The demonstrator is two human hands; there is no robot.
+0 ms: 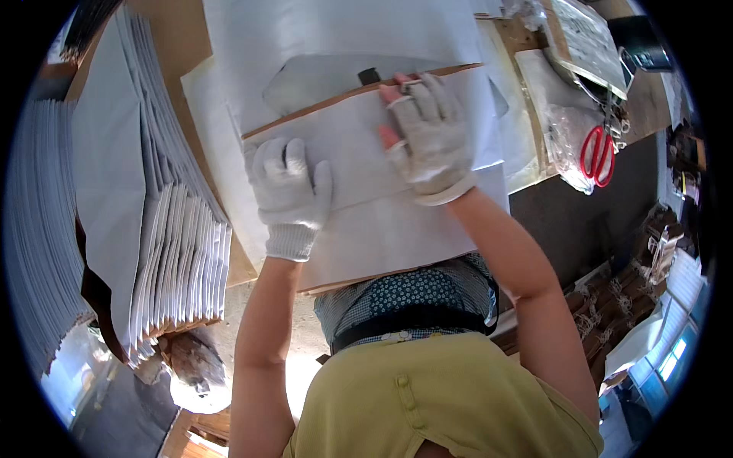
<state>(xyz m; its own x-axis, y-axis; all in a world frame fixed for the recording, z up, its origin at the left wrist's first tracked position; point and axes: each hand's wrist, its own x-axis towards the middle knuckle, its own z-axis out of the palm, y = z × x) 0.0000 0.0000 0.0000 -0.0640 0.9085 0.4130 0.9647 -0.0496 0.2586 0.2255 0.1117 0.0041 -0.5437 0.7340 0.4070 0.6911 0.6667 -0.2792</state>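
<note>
A large white paper piece (382, 221) with a brown upper edge lies on the work surface in front of me, a crease running across it. My left hand (289, 183), in a white knit glove, rests on its left part, fingers slightly bent and thumb apart. On the right, my right hand (431, 133) presses on the paper near the brown edge, fingers spread. Bare fingertips show through its glove. Just past that edge, beside the right fingers, sits a small black piece (369, 75). Neither hand visibly grips anything.
Tall stacks of folded white paper (179, 252) stand at the left, with more sheets (42, 229) farther left. Red-handled scissors (597, 156) hang by a clear plastic bag (571, 145) at the right. A dark cup-like container (640, 42) stands at the far right.
</note>
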